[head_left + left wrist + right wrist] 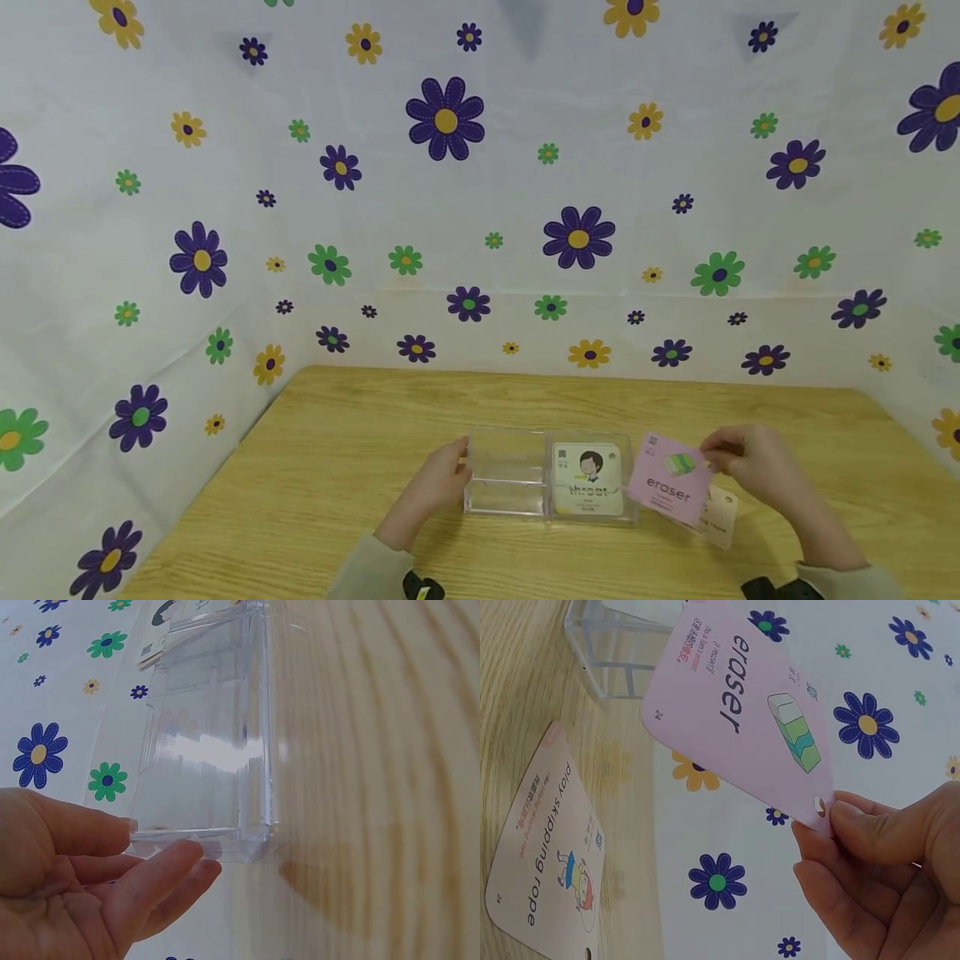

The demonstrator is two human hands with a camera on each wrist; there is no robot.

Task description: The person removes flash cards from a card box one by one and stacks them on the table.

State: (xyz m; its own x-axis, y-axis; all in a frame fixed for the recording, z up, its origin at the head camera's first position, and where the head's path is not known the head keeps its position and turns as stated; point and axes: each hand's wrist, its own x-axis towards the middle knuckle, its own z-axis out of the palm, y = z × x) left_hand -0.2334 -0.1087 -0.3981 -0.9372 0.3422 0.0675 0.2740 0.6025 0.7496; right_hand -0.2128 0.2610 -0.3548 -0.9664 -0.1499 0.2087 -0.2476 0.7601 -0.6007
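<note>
A clear plastic box [506, 498] with two compartments lies on the table. My left hand [447, 473] grips its left end, with thumb and fingertips at the end wall in the left wrist view. The left compartment holds nothing. In the right one lies a stack of cards, a pale "throat" card [588, 479] on top. My right hand [889, 862] pinches a pink "eraser" card [742, 697] by its punched corner, tilted, just right of the box. Beneath it, partly covered in the head view, a beige "play skipping rope" card [551, 855] lies on the table.
The wooden table [390, 408] reaches back to a white cloth [480, 192] with purple, yellow and green flowers, which hangs behind and along both sides. Dark wrist straps [780, 588] sit at both sleeves.
</note>
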